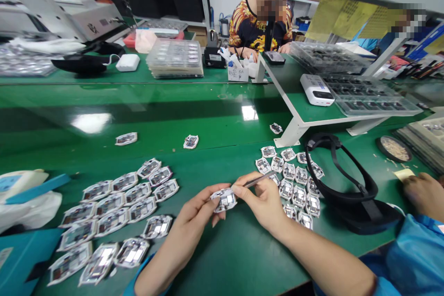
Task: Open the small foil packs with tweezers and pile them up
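Between the thumb and fingers of my left hand (192,217) is a white watch case (225,200) with small electronic parts showing inside. My right hand (262,199) is closed round a pair of grey metal tweezers (255,180), which point up and to the right. Its thumb and fingertip meet the right edge of the held case. On the mat left of my left hand lie several similar cases (113,221) in slanted rows. Behind and beside my right hand sits another group of such cases (288,171).
A black head strap visor (360,194) lies to the right, near a co-worker's hand (425,194) and a round dish (394,149). A white-legged raised shelf (293,127) carries clear trays (378,101) and a white device (317,90). Across the bench sits a person (260,27).
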A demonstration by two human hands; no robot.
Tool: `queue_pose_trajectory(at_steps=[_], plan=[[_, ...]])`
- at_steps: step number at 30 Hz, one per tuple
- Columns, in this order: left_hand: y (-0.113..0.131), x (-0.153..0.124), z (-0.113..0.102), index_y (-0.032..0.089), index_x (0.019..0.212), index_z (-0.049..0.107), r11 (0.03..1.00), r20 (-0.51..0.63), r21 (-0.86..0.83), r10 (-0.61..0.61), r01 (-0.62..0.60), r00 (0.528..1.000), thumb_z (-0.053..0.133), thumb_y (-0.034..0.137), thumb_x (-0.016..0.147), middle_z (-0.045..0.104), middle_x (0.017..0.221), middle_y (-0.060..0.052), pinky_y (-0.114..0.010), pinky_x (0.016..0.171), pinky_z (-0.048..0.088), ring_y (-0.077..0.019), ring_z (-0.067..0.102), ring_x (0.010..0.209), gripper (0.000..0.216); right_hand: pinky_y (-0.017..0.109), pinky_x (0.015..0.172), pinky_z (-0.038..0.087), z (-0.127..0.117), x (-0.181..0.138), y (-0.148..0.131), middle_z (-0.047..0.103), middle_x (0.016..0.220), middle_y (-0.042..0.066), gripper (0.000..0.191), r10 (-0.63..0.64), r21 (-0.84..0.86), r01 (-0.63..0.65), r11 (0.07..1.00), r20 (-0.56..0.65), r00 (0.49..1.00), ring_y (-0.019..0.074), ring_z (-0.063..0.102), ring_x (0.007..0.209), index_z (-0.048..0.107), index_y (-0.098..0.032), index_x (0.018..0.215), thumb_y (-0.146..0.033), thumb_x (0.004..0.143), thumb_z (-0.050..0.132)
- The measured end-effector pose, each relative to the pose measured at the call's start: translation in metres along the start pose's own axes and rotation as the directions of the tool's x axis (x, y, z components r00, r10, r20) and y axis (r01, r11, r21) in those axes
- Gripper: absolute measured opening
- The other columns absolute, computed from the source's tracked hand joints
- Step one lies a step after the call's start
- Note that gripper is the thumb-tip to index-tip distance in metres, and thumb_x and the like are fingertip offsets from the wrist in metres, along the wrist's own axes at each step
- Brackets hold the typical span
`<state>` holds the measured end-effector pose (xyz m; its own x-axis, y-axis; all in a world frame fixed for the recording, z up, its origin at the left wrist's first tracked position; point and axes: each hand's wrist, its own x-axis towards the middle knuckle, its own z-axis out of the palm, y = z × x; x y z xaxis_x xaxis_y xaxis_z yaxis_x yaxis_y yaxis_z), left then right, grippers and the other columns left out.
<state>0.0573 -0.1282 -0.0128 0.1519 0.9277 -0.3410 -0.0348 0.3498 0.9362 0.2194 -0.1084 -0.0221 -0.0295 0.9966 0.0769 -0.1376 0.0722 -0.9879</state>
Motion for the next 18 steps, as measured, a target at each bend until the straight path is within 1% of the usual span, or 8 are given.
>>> queue_pose_trajectory(at_steps=[3, 6, 8, 10, 13, 18], plan=[[0.008, -0.001, 0.003, 0.015, 0.108, 0.066, 0.988, -0.044, -0.148, -0.041, 0.035, 0.998, 0.061, 0.040, 0.080, 0.064, 0.069, -0.001, -0.025, 0.053, 0.038, -0.0150, 0.050, 0.061, 0.037, 0.028, 0.069, 0.052, -0.001, 0.001, -0.001, 0.071, 0.076, 0.001, 0.009, -0.001, 0.002, 0.001, 1.000, -0.044, 0.999, 0.0163, 0.066, 0.073, 0.070, -0.020, 0.082, -0.026, 0.076, 0.072], [0.015, -0.002, 0.006, 0.015, 0.092, 0.070, 0.975, -0.060, -0.220, -0.052, 0.037, 0.997, 0.064, 0.042, 0.077, 0.064, 0.067, -0.002, -0.025, 0.050, 0.039, -0.0160, 0.052, 0.061, 0.031, 0.029, 0.074, 0.052, -0.002, 0.001, -0.002, 0.072, 0.079, 0.002, 0.009, -0.016, -0.030, 0.014, 0.999, -0.070, 0.997, 0.0173, 0.067, 0.077, 0.070, -0.020, 0.083, -0.025, 0.076, 0.072], [0.018, -0.003, 0.008, 0.016, 0.087, 0.069, 0.974, -0.067, -0.226, -0.038, 0.022, 0.997, 0.066, 0.043, 0.076, 0.063, 0.065, -0.001, -0.024, 0.048, 0.040, -0.0156, 0.053, 0.059, 0.029, 0.030, 0.073, 0.052, -0.002, -0.001, -0.002, 0.073, 0.077, 0.002, 0.008, -0.022, -0.041, 0.020, 0.999, -0.054, 0.998, 0.0175, 0.068, 0.075, 0.070, -0.020, 0.081, -0.025, 0.077, 0.072], [0.018, -0.005, 0.009, 0.017, 0.085, 0.068, 0.977, -0.069, -0.215, -0.025, 0.010, 0.997, 0.067, 0.043, 0.075, 0.062, 0.063, 0.000, -0.024, 0.047, 0.040, -0.0152, 0.053, 0.058, 0.028, 0.030, 0.071, 0.053, -0.001, -0.002, -0.002, 0.073, 0.077, 0.002, 0.007, -0.031, -0.034, 0.030, 0.999, -0.024, 0.999, 0.0172, 0.068, 0.073, 0.069, -0.020, 0.082, -0.025, 0.077, 0.072], [0.016, -0.007, 0.010, 0.016, 0.085, 0.066, 0.985, -0.062, -0.174, -0.010, -0.001, 0.998, 0.065, 0.043, 0.077, 0.062, 0.060, 0.000, -0.023, 0.047, 0.040, -0.0148, 0.053, 0.057, 0.028, 0.029, 0.069, 0.053, 0.000, -0.004, -0.002, 0.073, 0.078, 0.002, 0.006, -0.042, -0.004, 0.042, 0.999, 0.009, 0.999, 0.0164, 0.068, 0.071, 0.069, -0.020, 0.082, -0.023, 0.077, 0.072], [0.009, -0.006, 0.008, 0.015, 0.087, 0.065, 0.993, -0.038, -0.115, 0.021, -0.025, 0.999, 0.062, 0.042, 0.080, 0.061, 0.058, 0.001, -0.022, 0.047, 0.039, -0.0134, 0.050, 0.055, 0.028, 0.026, 0.068, 0.054, 0.000, -0.003, -0.001, 0.073, 0.076, 0.001, 0.006, -0.036, 0.075, 0.035, 0.997, 0.014, 0.999, 0.0145, 0.067, 0.068, 0.069, -0.020, 0.080, -0.023, 0.076, 0.073]])
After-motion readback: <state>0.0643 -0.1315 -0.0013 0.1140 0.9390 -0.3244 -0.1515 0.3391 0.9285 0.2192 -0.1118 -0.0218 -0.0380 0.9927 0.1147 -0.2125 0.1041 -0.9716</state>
